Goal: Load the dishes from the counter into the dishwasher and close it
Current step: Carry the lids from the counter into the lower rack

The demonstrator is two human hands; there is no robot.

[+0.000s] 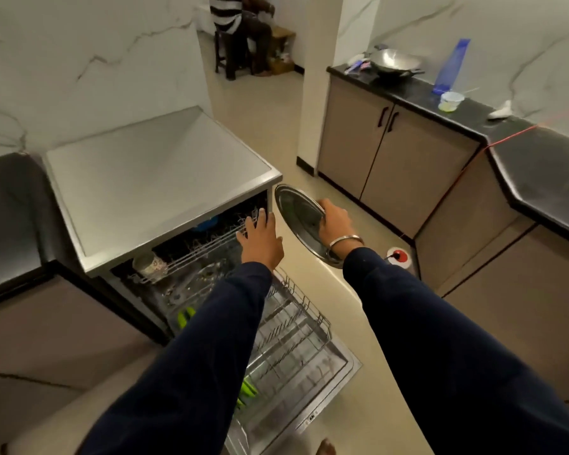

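Person loading an open dishwasher [165, 178].
Right hand [334, 221] grips a steel plate [298, 218]; left hand [262, 236], fingers extended, touches the upper rack [194, 254].

seated person [243, 18] doorway | red-white disc [398, 256] floor (corded) | cabinet doors [391, 152]

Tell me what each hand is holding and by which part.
Right hand grips the steel plate by its rim. Left hand holds nothing; its fingers touch the upper rack.
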